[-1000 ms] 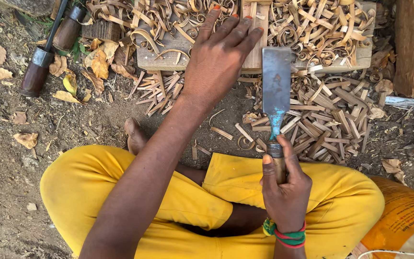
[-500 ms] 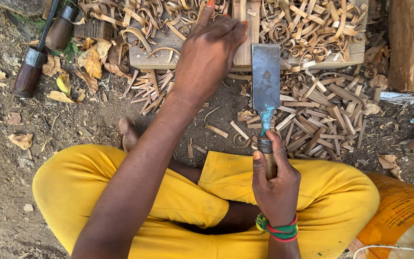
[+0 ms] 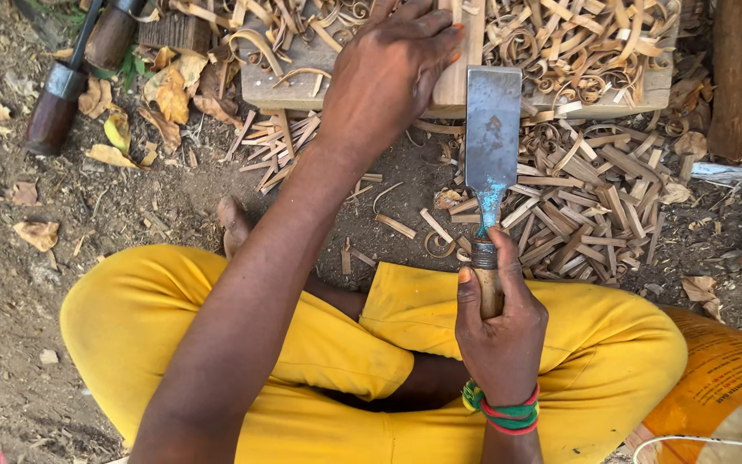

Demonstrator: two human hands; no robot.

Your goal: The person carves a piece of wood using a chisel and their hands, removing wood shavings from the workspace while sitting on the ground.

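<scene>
A person in bright yellow trousers (image 3: pixel 319 344) sits cross-legged on bare earth, facing a low pale wooden work block (image 3: pixel 302 82) heaped with curled wood shavings (image 3: pixel 577 43). A scatter of short split wood strips (image 3: pixel 586 198) lies on the ground just before the block. The right hand (image 3: pixel 500 331) is clenched fully around the wooden handle of a broad flat steel chisel (image 3: pixel 491 129), whose blade reaches up onto the block. The left hand (image 3: pixel 388 73) lies palm down, fingers loosely spread, pressing a narrow upright strip of pale wood (image 3: pixel 457 60) just beside the blade.
</scene>
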